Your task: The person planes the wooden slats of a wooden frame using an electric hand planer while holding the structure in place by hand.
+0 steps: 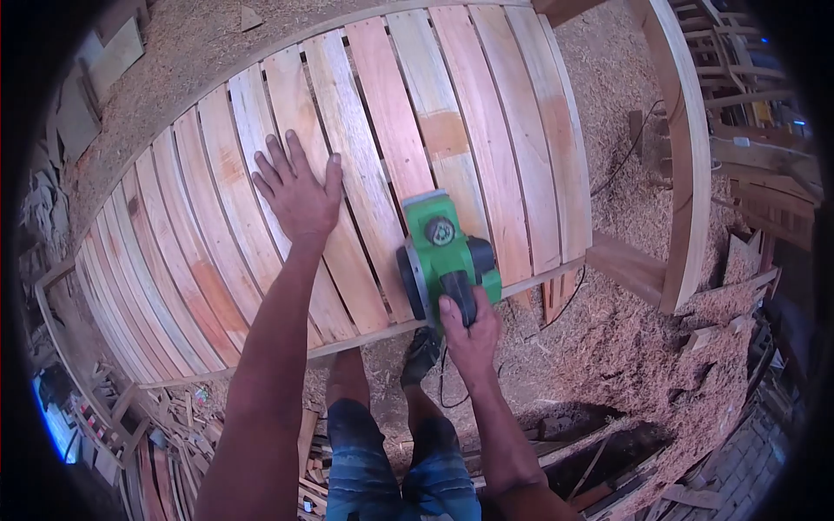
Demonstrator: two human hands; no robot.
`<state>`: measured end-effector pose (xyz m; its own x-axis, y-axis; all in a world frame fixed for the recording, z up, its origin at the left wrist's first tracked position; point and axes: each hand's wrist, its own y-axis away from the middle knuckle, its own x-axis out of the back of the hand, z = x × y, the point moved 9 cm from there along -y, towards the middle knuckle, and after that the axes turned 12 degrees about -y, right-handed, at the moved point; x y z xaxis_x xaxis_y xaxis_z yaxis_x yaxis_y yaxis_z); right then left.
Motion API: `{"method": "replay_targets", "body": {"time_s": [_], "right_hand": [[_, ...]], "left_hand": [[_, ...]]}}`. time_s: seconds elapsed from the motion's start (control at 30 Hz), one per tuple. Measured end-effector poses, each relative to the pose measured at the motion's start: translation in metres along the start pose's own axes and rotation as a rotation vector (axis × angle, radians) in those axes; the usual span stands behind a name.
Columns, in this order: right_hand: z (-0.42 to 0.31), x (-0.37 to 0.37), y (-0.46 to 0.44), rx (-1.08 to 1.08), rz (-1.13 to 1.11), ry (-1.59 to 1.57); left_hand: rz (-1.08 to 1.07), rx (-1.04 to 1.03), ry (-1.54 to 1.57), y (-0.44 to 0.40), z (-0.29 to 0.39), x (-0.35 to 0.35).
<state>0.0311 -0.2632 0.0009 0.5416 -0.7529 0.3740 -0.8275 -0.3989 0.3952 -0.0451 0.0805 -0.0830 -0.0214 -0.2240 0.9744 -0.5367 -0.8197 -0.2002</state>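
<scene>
A long frame of wooden slats with narrow gaps between them stretches in front of me. My left hand lies flat on the slats, its fingers spread and holding nothing. To its right, a green electric planer with a black handle and a round knob on top rests on the slats near their close edge. My right hand is wrapped round the planer's rear handle. The planer's underside is hidden against the wood.
A wooden post rises at the frame's right end. Wood shavings cover the ground, heaped at the right. A dark cord hangs below the planer. Scrap wood lies at the lower left, and boards at the upper left.
</scene>
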Motion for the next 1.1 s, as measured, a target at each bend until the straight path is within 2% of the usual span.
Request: {"method": "replay_targets", "body": {"time_s": [0.17,0.47,0.7,0.77,0.83,0.93,1.03,1.1], "right_hand": [[-0.052,-0.042,-0.079,0.007,0.014,-0.159],[-0.145,-0.105,-0.201,0.083,0.008,-0.094],[-0.213,-0.149,-0.29,0.445,0.089,-0.019],[-0.221,-0.162,-0.311,0.438,0.049,-0.051],[-0.242,-0.159,-0.312,0.31,0.021,-0.076],[-0.218,-0.139,-0.275,0.27,0.019,-0.036],[-0.149,-0.095,-0.184,0.216,0.004,-0.154],[-0.098,-0.057,-0.109,0.033,-0.02,-0.118]], "left_hand": [[-0.007,0.0,0.034,-0.006,0.002,0.008],[-0.133,0.015,0.048,-0.017,-0.002,0.007],[-0.144,0.017,0.038,-0.018,-0.003,0.001],[-0.14,0.013,0.034,-0.015,-0.003,0.002],[-0.139,0.016,0.025,-0.014,-0.002,0.002],[-0.114,0.021,0.016,-0.014,-0.002,0.005],[-0.055,0.014,0.022,-0.01,-0.004,0.008],[-0.024,0.015,0.032,-0.01,-0.002,0.011]]}}
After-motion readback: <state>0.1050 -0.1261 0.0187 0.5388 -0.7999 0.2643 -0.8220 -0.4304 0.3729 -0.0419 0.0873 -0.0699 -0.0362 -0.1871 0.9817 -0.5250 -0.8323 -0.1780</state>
